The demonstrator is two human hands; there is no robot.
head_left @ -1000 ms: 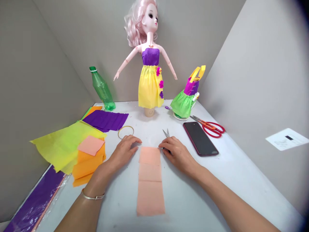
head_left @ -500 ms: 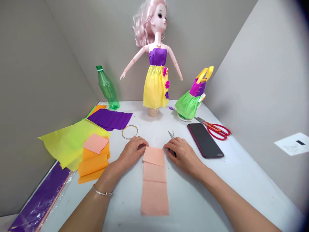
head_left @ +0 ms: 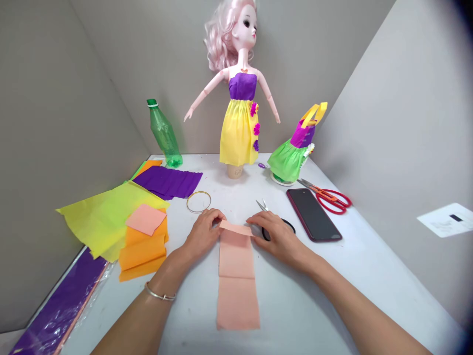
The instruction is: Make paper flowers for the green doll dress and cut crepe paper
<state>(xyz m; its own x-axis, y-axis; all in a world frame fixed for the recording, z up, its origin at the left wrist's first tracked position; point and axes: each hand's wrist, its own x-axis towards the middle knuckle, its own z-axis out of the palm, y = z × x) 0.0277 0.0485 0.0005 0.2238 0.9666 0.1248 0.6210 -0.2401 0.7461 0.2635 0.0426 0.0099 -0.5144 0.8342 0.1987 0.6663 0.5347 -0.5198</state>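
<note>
The left hand [head_left: 203, 235] and right hand [head_left: 279, 237] were curled, not spread, at the top end of a peach crepe-paper strip [head_left: 236, 276], which lay lengthwise at lower centre of the frame with its top end folded into a narrow flap. The fingers of each hand met one end of that flap; whether either hand had firm hold could not be confirmed.

Small black-handled scissors [head_left: 261, 205] lay just beyond the strip, their handle loops partly under the right hand. A black smartphone [head_left: 313, 215] lay close to the right, with red-handled scissors [head_left: 332, 201] beyond it. A thin gold ring [head_left: 198, 201] lay just above the left hand.

Left of the strip were an orange crepe stack [head_left: 142, 251], a peach square [head_left: 146, 219], a yellow crepe sheet [head_left: 99, 224] and a purple crepe sheet [head_left: 167, 182]. A doll [head_left: 239, 118], a small green dress form [head_left: 290, 158] and a green plastic bottle [head_left: 163, 134] stood along the far edge. The white table [head_left: 332, 296] showed bare surface below and right of the strip, and nothing lay between the hands except the strip.
</note>
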